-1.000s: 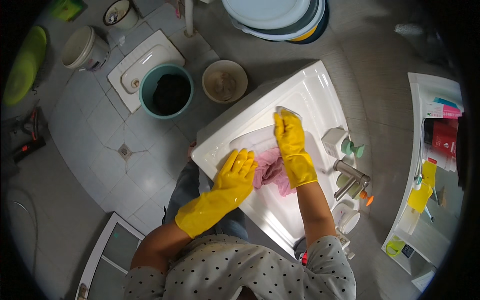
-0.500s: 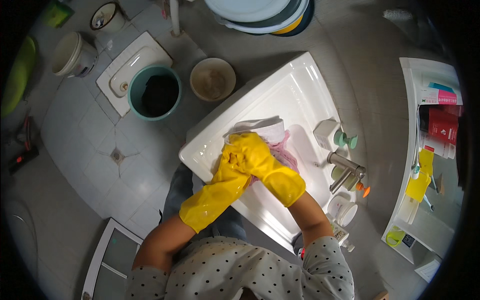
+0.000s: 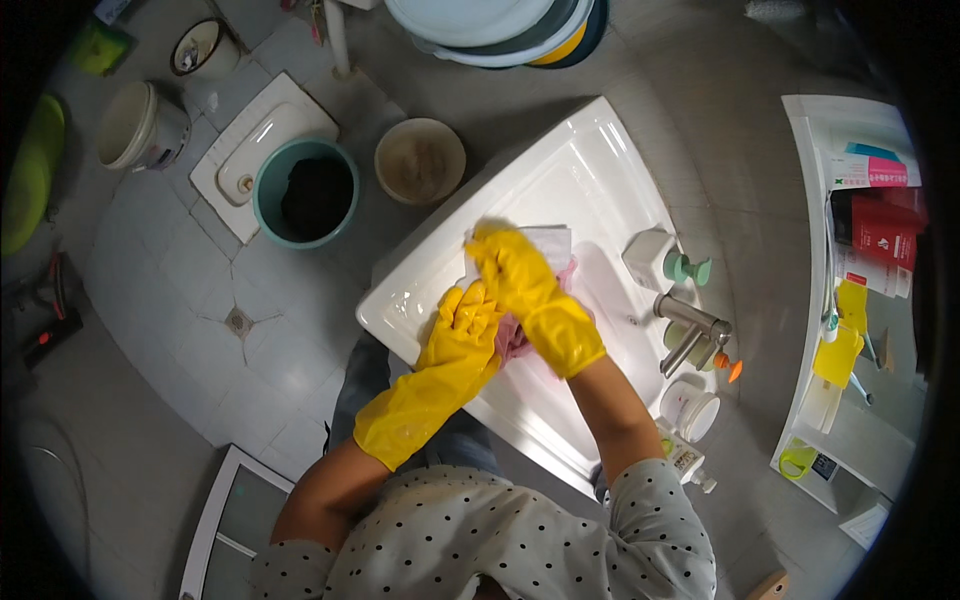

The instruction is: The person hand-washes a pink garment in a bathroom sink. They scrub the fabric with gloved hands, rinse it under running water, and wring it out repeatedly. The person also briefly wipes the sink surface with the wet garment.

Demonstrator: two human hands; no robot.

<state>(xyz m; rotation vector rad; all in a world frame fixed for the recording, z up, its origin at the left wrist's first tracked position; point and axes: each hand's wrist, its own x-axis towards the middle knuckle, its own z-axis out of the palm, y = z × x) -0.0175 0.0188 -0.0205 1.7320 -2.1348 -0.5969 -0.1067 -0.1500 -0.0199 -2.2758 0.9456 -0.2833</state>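
Both of my hands wear long yellow rubber gloves and work over the near left part of a white washbasin (image 3: 600, 165). My left hand (image 3: 462, 318) has its fingers curled, closed on a wet pink and white cloth (image 3: 548, 240). Just above it, my right hand (image 3: 508, 262) is closed on the same cloth, its fingertips slightly blurred. The white part of the cloth shows behind my right hand, and pink folds hang beside and below the gloves. My fingers cover the gripped section.
A metal faucet (image 3: 690, 335), a pump bottle (image 3: 655, 262) and a white jar (image 3: 690, 410) line the basin's right rim. On the floor at left stand a teal bucket (image 3: 265, 200) with dark contents and a beige bucket (image 3: 440, 195). A white shelf (image 3: 795, 250) holds packages at right.
My right hand has lifted off my left hand and shifted slightly away from me. The left glove's curled fingers now show. The white part of the cloth is flatter and more covered.
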